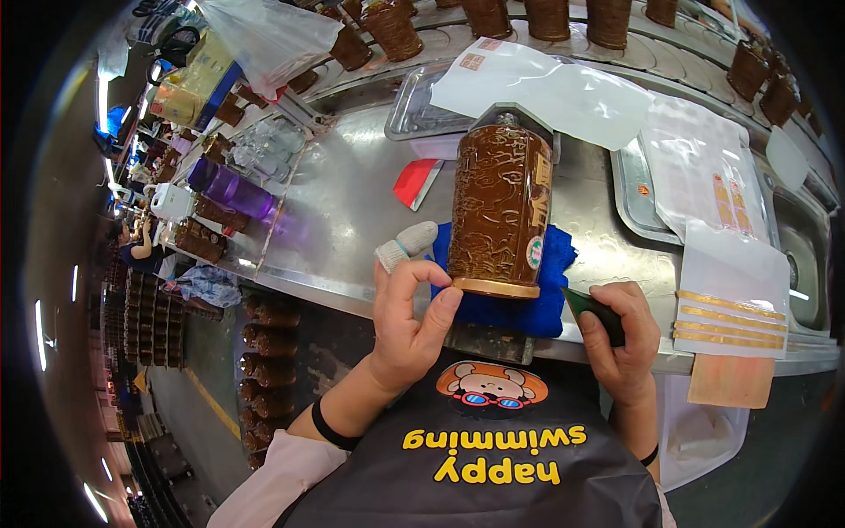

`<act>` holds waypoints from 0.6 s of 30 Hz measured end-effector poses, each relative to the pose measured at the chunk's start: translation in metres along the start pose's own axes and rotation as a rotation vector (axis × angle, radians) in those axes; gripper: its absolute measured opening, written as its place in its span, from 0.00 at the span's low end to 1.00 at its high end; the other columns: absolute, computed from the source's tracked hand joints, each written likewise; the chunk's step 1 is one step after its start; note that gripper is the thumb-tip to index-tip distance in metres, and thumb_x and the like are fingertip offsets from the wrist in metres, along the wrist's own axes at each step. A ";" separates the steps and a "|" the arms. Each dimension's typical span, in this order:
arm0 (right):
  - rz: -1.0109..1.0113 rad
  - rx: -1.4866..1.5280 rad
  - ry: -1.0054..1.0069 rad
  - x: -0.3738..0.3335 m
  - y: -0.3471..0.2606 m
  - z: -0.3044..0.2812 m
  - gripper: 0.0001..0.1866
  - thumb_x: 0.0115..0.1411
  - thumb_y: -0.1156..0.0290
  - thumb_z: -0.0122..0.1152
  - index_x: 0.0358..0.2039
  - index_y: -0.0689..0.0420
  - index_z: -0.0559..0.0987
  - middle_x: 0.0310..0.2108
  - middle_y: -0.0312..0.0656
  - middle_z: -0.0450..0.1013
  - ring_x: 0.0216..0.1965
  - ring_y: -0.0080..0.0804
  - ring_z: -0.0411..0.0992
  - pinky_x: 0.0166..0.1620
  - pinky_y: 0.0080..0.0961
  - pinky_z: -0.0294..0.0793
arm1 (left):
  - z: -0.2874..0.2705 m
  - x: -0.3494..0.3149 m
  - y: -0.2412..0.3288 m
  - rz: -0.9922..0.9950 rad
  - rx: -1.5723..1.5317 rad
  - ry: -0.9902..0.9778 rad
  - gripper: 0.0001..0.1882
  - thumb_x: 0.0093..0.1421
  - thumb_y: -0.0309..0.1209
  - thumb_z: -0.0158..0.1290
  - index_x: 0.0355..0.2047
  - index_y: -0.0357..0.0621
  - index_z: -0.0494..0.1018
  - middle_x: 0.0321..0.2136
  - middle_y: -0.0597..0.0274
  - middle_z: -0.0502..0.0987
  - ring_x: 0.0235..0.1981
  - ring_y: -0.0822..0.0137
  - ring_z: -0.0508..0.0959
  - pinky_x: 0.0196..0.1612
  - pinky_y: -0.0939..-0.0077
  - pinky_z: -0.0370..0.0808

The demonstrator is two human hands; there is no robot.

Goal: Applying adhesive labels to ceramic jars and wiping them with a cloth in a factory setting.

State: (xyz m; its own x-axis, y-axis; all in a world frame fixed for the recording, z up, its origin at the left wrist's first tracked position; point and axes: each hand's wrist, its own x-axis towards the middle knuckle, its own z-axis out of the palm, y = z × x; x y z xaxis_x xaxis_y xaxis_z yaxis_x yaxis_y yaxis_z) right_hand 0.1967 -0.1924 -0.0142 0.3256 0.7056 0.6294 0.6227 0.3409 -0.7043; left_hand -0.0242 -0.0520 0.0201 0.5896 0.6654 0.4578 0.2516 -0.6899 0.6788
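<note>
A glossy brown jar (pixel 497 207) with raised relief patterns and gold lettering lies on its side on a blue cloth (pixel 556 282). Its gold-rimmed end points toward me. My left hand (pixel 409 321) pinches the left edge of that rim between thumb and forefinger; a white finger cover (pixel 407 245) is on another, raised finger. Just right of the jar, my right hand (pixel 623 339) grips a dark green triangular scraper (pixel 599 318), its pointed tip toward the cloth. The jar's far end rests against a metal holder (pixel 510 114).
White sheets (pixel 563 92) lie over metal trays at the back and right. Gold strips (pixel 731 321) sit on a sheet at the right edge, near a sink (pixel 810 286). A red-and-white packet (pixel 417 183) and a purple bottle (pixel 233 189) are leftward. Brown jars (pixel 546 18) line the conveyor behind.
</note>
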 end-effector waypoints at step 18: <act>0.047 0.014 -0.006 -0.004 0.001 -0.002 0.16 0.51 0.84 0.63 0.42 0.62 0.75 0.32 0.48 0.74 0.31 0.41 0.74 0.33 0.29 0.73 | -0.012 0.016 0.036 -0.248 -0.414 -0.024 0.10 0.64 0.30 0.53 0.41 0.38 0.68 0.38 0.55 0.72 0.41 0.66 0.70 0.47 0.76 0.66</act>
State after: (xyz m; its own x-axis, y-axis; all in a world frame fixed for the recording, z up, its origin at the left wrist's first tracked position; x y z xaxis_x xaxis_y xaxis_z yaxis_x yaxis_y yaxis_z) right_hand 0.1973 -0.1962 -0.0169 0.3505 0.7245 0.5935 0.5964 0.3159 -0.7379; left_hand -0.0151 -0.0628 0.0593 0.5691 0.7854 0.2434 0.0627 -0.3365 0.9396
